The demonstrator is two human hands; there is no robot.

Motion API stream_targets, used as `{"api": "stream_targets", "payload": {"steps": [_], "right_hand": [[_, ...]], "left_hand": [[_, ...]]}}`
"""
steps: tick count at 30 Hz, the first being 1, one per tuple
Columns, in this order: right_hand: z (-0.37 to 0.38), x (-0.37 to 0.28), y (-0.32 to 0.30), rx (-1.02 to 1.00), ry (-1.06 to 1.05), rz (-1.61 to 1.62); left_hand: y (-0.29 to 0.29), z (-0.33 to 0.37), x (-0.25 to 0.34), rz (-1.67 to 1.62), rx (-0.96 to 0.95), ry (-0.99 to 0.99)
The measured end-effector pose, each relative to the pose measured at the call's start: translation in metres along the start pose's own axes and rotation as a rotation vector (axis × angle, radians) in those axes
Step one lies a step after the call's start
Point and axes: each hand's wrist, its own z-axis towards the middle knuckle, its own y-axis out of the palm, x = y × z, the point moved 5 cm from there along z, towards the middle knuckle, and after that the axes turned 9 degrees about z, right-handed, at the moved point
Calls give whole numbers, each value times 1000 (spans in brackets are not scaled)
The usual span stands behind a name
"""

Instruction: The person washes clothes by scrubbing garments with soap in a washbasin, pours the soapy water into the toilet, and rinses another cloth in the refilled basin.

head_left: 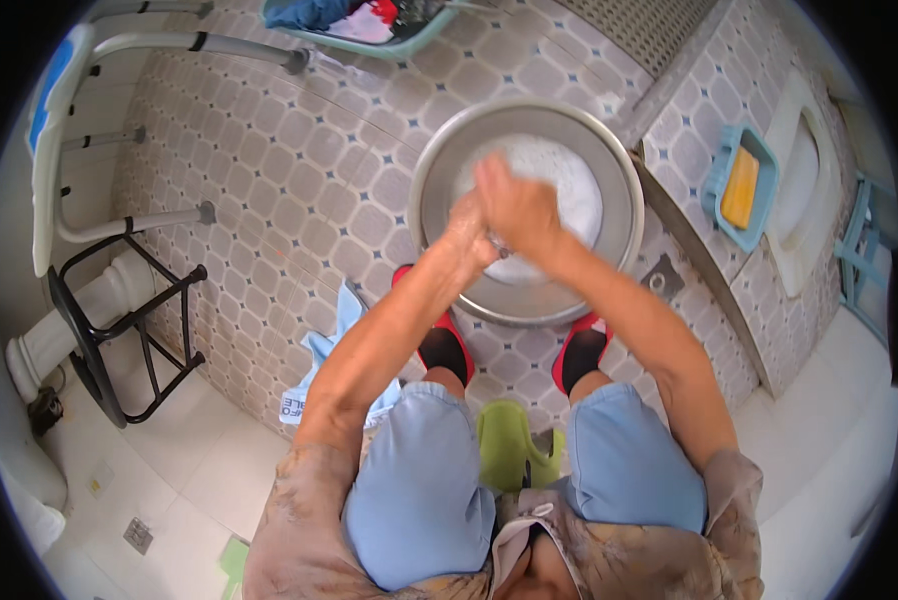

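A round metal basin (626,215) stands on the tiled floor, with white suds (574,190) floating in its water. Above the suds my two hands are pressed against each other, slightly blurred. My left hand (469,226) is closed and lies lower, partly covered by the other. Bent over it, my right hand (525,212) is closed too, with its fingers toward the far side. Anything between the palms is hidden. A small greyish spot shows where the hands meet; I cannot tell what it is.
A light blue cloth (324,345) lies left of my feet. At the right, a blue soap basket (767,180) holds a yellow bar (739,188) near a squat toilet (799,180). A black-framed stool (134,325) stands left. A green tub (424,40) with clothes sits far back.
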Motion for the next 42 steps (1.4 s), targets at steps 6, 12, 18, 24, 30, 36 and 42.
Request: {"api": "stream_targets", "payload": {"steps": [6,12,18,24,30,36,42], "right_hand": [[20,62,-11,146,220,249],[14,65,5,-61,342,1127],[-19,79,6,-323,288,1216],[-13,75,3,-41,366,1355],[-25,-4,-10,126,-14,311],[11,48,6,133,103,71],[-6,4,7,49,26,160]], "left_hand": [[32,-35,16,82,107,-98],[13,-25,23,189,-79,78],[6,-27,49,190,63,329],[-35,-7,36,283,396,271],[1,-8,4,85,420,32],[-16,7,-44,4,-95,-276],[-25,4,-51,67,92,-165]]}}
